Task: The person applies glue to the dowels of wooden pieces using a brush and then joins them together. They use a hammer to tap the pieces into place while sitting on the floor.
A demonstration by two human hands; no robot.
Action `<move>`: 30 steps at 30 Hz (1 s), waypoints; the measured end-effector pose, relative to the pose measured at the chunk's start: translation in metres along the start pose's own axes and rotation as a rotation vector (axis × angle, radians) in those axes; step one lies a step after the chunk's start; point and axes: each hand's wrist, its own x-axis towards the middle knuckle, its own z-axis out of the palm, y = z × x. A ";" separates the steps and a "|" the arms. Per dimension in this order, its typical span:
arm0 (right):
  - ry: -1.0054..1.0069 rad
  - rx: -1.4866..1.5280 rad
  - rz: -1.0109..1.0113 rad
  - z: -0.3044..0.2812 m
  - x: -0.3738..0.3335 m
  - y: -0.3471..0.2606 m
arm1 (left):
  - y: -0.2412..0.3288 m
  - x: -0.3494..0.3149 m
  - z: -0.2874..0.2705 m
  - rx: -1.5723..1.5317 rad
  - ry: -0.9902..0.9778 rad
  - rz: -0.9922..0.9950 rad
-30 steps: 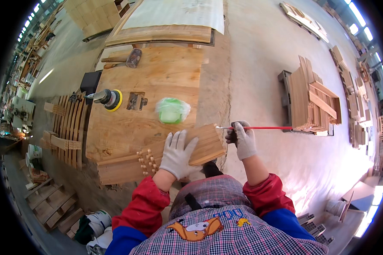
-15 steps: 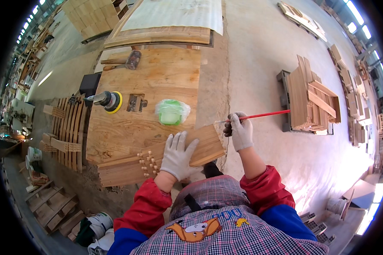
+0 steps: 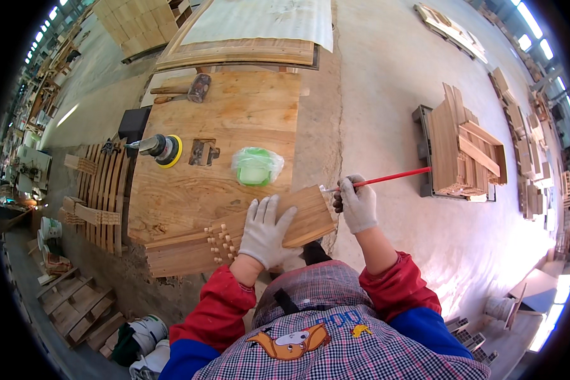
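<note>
A stack of wooden boards (image 3: 187, 258) lies slanted along the near edge of the workbench. My left hand (image 3: 266, 229), in a whitish glove, is pressed flat on the top board (image 3: 310, 212), fingers stretched and thumb out. Several short dowels (image 3: 220, 243) stick up from the wood just left of it. My gloved right hand (image 3: 356, 206) is closed around a thin red stick (image 3: 392, 175) with a pale tip. That tip is at the right end of the top board; whether it touches is too small to tell. Behind the boards sits a green container (image 3: 256, 168) in clear plastic.
On the workbench (image 3: 247, 101) are a sander (image 3: 161, 151) with a yellow rim, a mallet (image 3: 199, 88), and a cutout (image 3: 204, 152). Stacked planks (image 3: 459, 149) stand on a cart to the right. Slatted wood (image 3: 101, 196) lies at the left.
My right hand has shifted slightly toward me, and the stick's pale tip has moved a little nearer along the board's end. My left hand has stayed in place.
</note>
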 end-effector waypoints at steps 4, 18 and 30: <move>0.030 0.046 -0.060 0.008 0.011 0.002 | -0.001 0.000 0.002 0.005 0.003 0.007; 0.020 0.072 -0.055 -0.010 0.007 0.028 | 0.001 0.001 0.000 0.017 -0.001 -0.001; -0.065 0.294 -0.002 -0.023 0.003 0.026 | 0.001 0.000 0.000 0.008 0.002 -0.005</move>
